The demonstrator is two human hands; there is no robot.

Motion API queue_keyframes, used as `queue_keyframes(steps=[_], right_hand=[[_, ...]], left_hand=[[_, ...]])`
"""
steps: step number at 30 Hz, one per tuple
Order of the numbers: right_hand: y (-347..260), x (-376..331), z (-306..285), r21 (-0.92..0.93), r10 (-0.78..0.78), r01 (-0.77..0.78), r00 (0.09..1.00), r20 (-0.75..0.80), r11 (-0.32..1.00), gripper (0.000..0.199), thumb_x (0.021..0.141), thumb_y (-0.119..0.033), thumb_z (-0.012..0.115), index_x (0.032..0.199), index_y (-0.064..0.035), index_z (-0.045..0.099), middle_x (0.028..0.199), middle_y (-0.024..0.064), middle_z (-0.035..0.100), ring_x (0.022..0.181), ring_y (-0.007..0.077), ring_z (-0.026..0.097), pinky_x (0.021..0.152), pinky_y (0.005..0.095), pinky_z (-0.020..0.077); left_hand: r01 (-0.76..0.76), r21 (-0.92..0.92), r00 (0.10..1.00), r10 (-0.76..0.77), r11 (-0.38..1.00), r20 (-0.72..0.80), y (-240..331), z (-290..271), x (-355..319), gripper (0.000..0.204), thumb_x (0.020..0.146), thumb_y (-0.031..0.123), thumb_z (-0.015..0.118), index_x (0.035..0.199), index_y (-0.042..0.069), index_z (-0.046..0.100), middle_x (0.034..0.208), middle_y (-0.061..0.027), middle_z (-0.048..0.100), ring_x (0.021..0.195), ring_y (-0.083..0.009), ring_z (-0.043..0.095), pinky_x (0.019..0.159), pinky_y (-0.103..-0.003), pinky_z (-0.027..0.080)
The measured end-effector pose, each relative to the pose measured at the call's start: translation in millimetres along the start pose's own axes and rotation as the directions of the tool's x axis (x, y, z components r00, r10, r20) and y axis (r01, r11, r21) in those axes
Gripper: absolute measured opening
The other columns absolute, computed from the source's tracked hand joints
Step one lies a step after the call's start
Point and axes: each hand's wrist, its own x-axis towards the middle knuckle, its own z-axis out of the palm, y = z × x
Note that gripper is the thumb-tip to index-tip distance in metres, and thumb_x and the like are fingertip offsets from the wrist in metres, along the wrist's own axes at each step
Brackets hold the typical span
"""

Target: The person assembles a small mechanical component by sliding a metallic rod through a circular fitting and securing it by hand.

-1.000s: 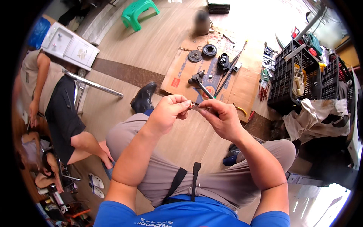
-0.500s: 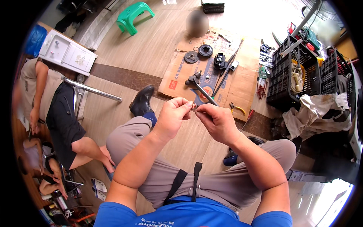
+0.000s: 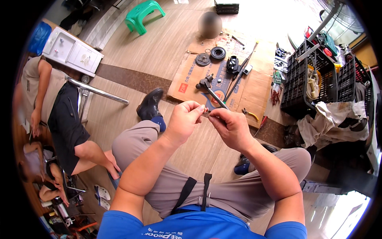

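2 hands (image 3: 184, 122) (image 3: 234, 129) w/ 1 sm. part (image 3: 206, 110) btwn; 1 pr. pliers (image 3: 251, 114) nr.

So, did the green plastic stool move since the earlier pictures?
No, the green plastic stool is in the same spot against the flattened cardboard.

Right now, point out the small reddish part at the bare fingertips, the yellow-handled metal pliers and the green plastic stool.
Small reddish part (image 3: 206, 110): head view, on its exposed middle.
Yellow-handled metal pliers (image 3: 253, 116): head view, on a yellow handle.
Green plastic stool (image 3: 139, 12): head view, on its seat.
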Motion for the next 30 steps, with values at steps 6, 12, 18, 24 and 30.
queue_keyframes(steps=[6, 12, 18, 24, 30], right_hand=[[4, 3, -5, -0.005, -0.017, 0.017, 0.998, -0.068, 1.0, 0.009, 0.088, -0.013, 0.067, 0.092, -0.0049, 0.065, 0.072, 0.0146, 0.064, 0.063, 0.0291, 0.064, 0.058, 0.0354, 0.0489], [14, 11, -10, -0.001, 0.033, -0.034, 0.995, -0.097, 0.999, 0.01, 0.089, -0.013, 0.067, 0.092, -0.0034, 0.065, 0.074, 0.0159, 0.064, 0.065, 0.0288, 0.065, 0.06, 0.0346, 0.0493], [18, 11, -7, 0.004, 0.026, -0.026, 0.996, -0.086, 1.0, 0.01, 0.089, -0.012, 0.066, 0.092, -0.0032, 0.064, 0.074, 0.0159, 0.064, 0.066, 0.0284, 0.065, 0.06, 0.035, 0.0491], [17, 9, -7, -0.008, 0.0, -0.001, 0.998, -0.065, 1.0, 0.01, 0.089, -0.012, 0.066, 0.093, -0.0034, 0.064, 0.075, 0.016, 0.065, 0.067, 0.0293, 0.066, 0.061, 0.0352, 0.0492], [29, 11, -3, 0.0, 0.098, -0.098, 0.992, -0.075, 0.995, 0.01, 0.09, -0.013, 0.065, 0.093, -0.003, 0.064, 0.074, 0.016, 0.065, 0.066, 0.0296, 0.065, 0.06, 0.0357, 0.0489]], left_hand=[[-0.048, 0.285, 0.999, 0.052, 0.957, -0.007, -2, 4, -4, 0.014, 0.096, 0.012, 0.06, 0.087, 0.001, 0.064, 0.073, 0.0011, 0.061, 0.066, -0.0054, 0.052, 0.062, -0.021, 0.044], [-0.068, 0.433, 0.997, 0.05, 0.899, 0.052, 3, 10, -10, 0.015, 0.094, 0.012, 0.061, 0.085, 0.001, 0.065, 0.073, 0.0011, 0.061, 0.066, -0.0051, 0.053, 0.06, -0.022, 0.044], [-0.052, 0.458, 0.996, 0.013, 0.887, 0.088, 4, 9, -11, 0.015, 0.094, 0.013, 0.061, 0.086, 0.0, 0.066, 0.074, 0.0005, 0.062, 0.067, -0.0054, 0.054, 0.06, -0.023, 0.044], [-0.012, 0.455, 0.997, -0.025, 0.891, 0.076, -1, 7, -8, 0.015, 0.093, 0.013, 0.061, 0.087, 0.0, 0.065, 0.076, -0.0002, 0.063, 0.067, -0.006, 0.054, 0.06, -0.023, 0.045], [-0.022, 0.354, 0.994, -0.018, 0.935, 0.108, 4, 10, -10, 0.015, 0.094, 0.012, 0.06, 0.087, 0.001, 0.065, 0.076, -0.0003, 0.062, 0.068, -0.0064, 0.054, 0.063, -0.023, 0.045]])
